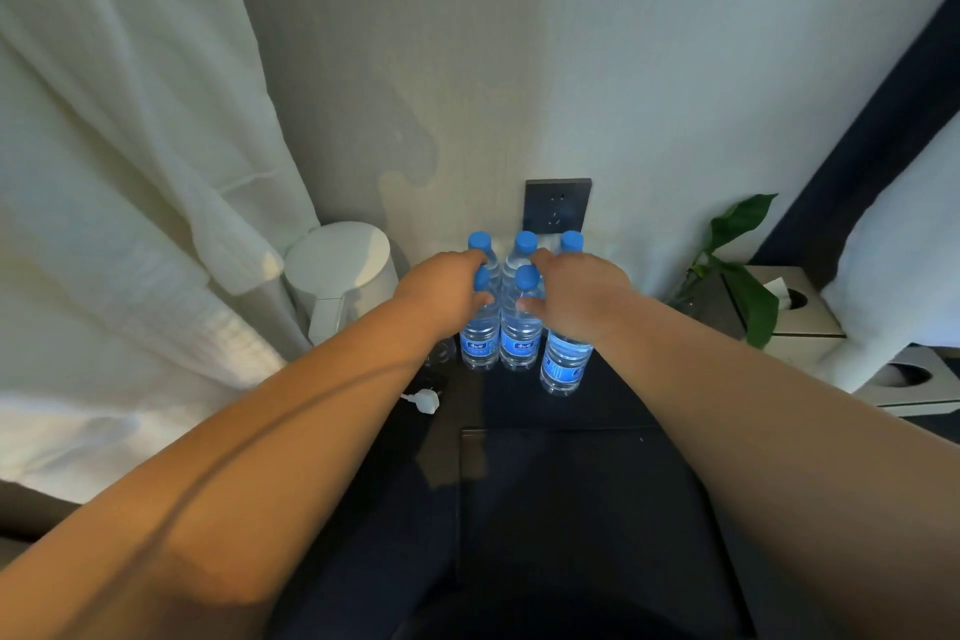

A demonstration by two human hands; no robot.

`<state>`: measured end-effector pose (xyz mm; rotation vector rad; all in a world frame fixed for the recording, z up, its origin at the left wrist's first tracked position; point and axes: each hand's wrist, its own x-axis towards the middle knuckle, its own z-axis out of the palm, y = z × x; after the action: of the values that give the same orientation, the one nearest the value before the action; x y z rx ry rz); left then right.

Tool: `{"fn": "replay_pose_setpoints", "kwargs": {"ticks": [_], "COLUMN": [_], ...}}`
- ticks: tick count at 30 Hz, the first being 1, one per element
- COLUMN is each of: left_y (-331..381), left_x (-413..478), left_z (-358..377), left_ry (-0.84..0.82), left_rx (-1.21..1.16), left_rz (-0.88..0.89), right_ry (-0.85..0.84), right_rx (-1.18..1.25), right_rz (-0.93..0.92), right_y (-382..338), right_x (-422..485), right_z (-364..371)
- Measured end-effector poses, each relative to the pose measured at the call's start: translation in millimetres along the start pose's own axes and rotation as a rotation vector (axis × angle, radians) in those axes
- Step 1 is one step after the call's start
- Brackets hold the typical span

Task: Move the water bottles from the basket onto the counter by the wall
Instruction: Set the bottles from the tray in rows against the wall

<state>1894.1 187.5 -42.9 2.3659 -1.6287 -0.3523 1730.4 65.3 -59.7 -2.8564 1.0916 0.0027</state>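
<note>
Several clear water bottles with blue caps and blue labels stand upright in a tight cluster on the dark counter [519, 411] against the wall. My left hand [441, 291] grips the front left bottle [478, 333] around its neck. The front right bottle [563, 364] is held near its shoulder by my right hand [582, 291], whose thumb touches the middle bottle [519, 333]. Three more blue caps [524, 240] show in the back row under the wall socket. No basket is in view.
A white kettle [343, 270] stands left of the bottles, with a white plug [427, 401] lying on the counter. A white robe [130, 172] hangs at the left. A dark wall socket [557, 205], a green plant [743, 276] and a metal tissue box [795, 312] sit to the right.
</note>
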Motion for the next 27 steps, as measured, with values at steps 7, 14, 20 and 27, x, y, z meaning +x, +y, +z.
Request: {"fn": "replay_pose_setpoints", "kwargs": {"ticks": [7,14,20,27], "left_y": [16.0,41.3,41.4,39.8], "left_x": [-13.0,-24.2,-23.1,-13.8], "left_z": [9.9,27.6,31.6,28.5], "left_ry": [-0.011,0.044,0.020,-0.035], "left_rx": [0.091,0.213,0.238,0.247], "left_rz": [0.139,0.164,0.151,0.155], "right_ry": [-0.017,-0.006,-0.020,-0.028], "right_rx": [-0.084,-0.016,0.054,0.085], "right_rz": [0.034,0.087,0.078,0.008], "right_y": [22.0,30.9,36.6,36.8], "right_x": [-25.7,-44.7,-46.0,-42.4], "right_z": [-0.4,-3.9,-9.5,-5.8]}}
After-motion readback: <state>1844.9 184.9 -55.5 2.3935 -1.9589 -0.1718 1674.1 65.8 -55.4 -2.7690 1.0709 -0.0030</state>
